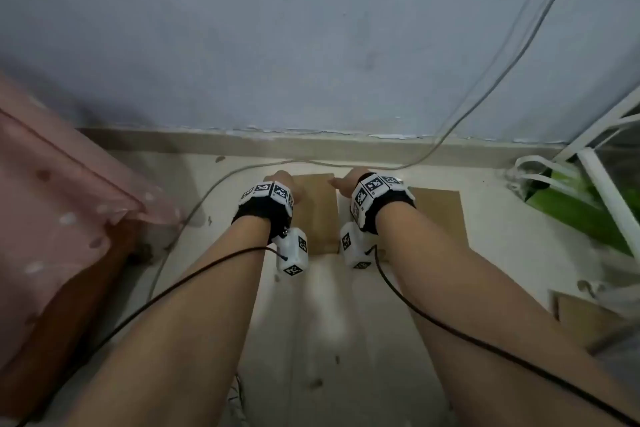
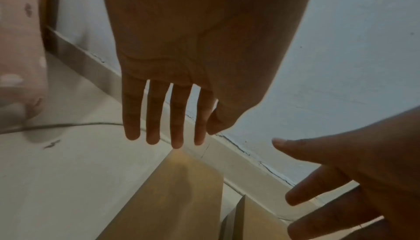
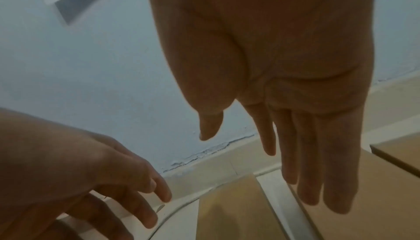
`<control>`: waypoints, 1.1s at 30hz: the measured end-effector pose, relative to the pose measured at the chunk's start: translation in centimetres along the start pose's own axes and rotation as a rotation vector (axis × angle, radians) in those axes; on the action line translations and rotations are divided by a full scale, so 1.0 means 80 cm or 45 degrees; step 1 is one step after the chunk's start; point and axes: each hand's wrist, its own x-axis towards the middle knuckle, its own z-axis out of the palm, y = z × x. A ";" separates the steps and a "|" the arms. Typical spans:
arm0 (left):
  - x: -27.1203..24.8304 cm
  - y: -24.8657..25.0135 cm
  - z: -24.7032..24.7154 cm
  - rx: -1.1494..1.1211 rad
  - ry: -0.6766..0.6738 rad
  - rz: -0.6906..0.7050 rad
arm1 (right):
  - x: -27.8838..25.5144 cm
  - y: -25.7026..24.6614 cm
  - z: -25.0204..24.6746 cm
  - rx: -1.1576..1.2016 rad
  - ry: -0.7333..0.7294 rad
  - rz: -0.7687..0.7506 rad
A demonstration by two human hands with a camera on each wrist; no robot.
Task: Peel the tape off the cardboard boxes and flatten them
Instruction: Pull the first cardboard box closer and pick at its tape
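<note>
Both hands hung above flat cardboard on the floor. The left hand (image 2: 181, 60) had straight, slightly spread fingers, holding nothing. The right hand (image 3: 284, 82) likewise, fingers together, over the cardboard sheet (image 1: 320, 215).

No readable text; only black-and-white marker codes on wrist bands (image 1: 268, 192).

The room is dimly and evenly lit, with a bluish cast on the wall (image 1: 311, 28). No light source is seen. A pale glare is spread over the floor (image 1: 322, 316) between the forearms. Soft blur is seen across the head view, strongest at the near edges, where lines are bowed. In both wrist views the left hand (image 2: 200, 49) and right hand (image 3: 284, 64) are rendered dark and underexposed against the brighter wall.
</note>
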 end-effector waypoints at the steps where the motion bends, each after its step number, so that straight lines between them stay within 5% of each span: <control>1: 0.005 -0.010 0.005 -0.051 -0.003 0.015 | -0.002 -0.003 0.005 0.019 -0.037 0.026; 14: 0.022 -0.056 0.067 -0.179 -0.249 -0.067 | 0.085 -0.015 0.108 0.153 -0.265 0.227; 20: 0.006 -0.033 0.096 -0.035 -0.337 0.130 | 0.141 0.015 0.162 0.003 -0.361 0.003; 26: -0.013 -0.038 0.068 -0.444 -0.188 -0.165 | 0.013 -0.008 0.076 -0.154 -0.319 0.022; 33: -0.098 -0.035 -0.013 -0.542 -0.179 -0.072 | -0.033 -0.022 0.037 0.385 -0.142 0.117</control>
